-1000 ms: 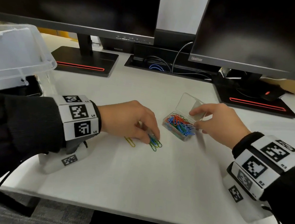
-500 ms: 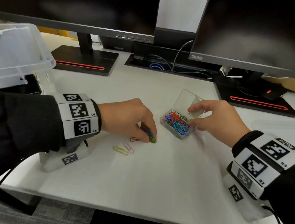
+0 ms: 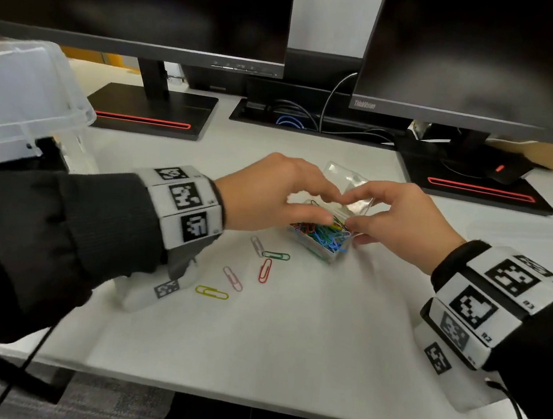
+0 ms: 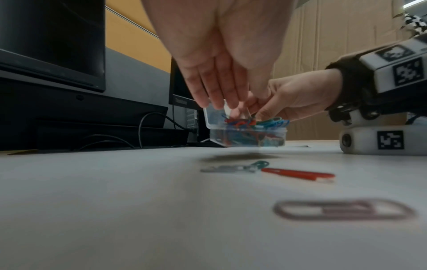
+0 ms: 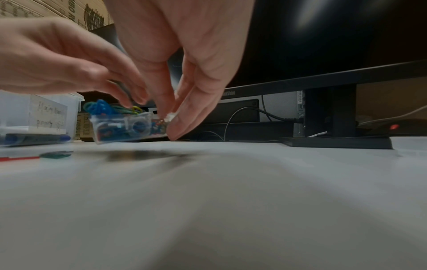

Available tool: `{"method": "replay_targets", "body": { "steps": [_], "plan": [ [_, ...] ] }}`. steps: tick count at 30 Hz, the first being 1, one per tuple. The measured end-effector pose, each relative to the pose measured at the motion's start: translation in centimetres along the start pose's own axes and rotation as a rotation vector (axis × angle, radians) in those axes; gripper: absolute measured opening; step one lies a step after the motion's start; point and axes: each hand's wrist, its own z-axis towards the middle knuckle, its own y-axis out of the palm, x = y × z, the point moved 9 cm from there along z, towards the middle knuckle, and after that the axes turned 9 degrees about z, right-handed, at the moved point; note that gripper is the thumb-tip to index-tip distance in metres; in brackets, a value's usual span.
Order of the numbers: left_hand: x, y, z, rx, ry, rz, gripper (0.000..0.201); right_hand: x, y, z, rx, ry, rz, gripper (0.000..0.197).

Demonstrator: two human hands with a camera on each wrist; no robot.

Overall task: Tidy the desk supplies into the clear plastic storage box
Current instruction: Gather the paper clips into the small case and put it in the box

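A small clear case (image 3: 319,247) heaped with coloured paper clips hangs slightly tilted just above the white desk, its hinged lid (image 3: 342,175) standing open. My right hand (image 3: 352,211) pinches the case's right end (image 5: 148,118) between thumb and fingers. My left hand (image 3: 333,210) reaches over the case from the left, its fingers (image 4: 219,102) fairly straight and pointing down onto the clip pile (image 5: 108,108). Several loose clips lie in front of it: grey (image 3: 257,245), green (image 3: 276,256), red (image 3: 264,270), pink (image 3: 232,278) and yellow (image 3: 212,292). The large clear storage box (image 3: 23,94) stands at the far left.
Two dark monitors on black stands (image 3: 155,111) (image 3: 477,191) line the back of the desk, with cables (image 3: 292,120) between them. A pen lies inside the storage box (image 5: 37,138). The desk's front edge (image 3: 246,402) runs close to me.
My left hand rose from the desk with its pinched clips and moved right over the case. The right hand raised the case. More loose clips now show where the left hand was.
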Motion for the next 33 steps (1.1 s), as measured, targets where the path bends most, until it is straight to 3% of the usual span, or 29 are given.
{"method": "replay_targets", "body": {
  "steps": [3,7,10,16,20,25,28,31,33],
  "plan": [
    [-1.5,-1.1,-2.3,-0.059,-0.02,-0.07,0.047,-0.2,-0.2,0.1,0.026,-0.025,-0.023,0.025],
    [-4.0,0.1,-5.5,-0.383,-0.063,-0.045,0.082,-0.5,-0.5,0.3,0.058,-0.062,0.012,0.025],
    [-5.0,1.8,-7.4,-0.542,-0.065,-0.021,0.103,-0.8,-1.1,0.4,0.104,-0.083,0.034,0.025],
    [-3.6,3.9,-6.1,-0.51,0.034,0.042,0.095,-1.3,-0.2,1.1,0.094,-0.081,0.018,0.026],
    [-1.3,4.4,-5.2,-0.499,0.154,0.0,0.058,-1.3,0.0,1.2,0.081,-0.077,0.005,0.025],
    [-2.2,2.8,-5.6,-0.365,0.123,-0.068,0.019,-1.1,-0.1,1.3,0.084,-0.072,-0.014,0.027],
    [-3.4,1.6,-6.0,-0.333,0.047,-0.079,0.036,-1.2,0.0,1.3,0.081,-0.063,-0.006,0.026],
    [-4.3,2.7,-6.9,-0.498,-0.019,0.031,0.074,-1.2,-0.1,1.2,0.082,-0.056,0.003,0.025],
    [-4.4,3.5,-7.5,-0.57,-0.023,0.078,0.073,-1.2,-0.1,1.2,0.084,-0.053,0.004,0.025]
  ]
}}
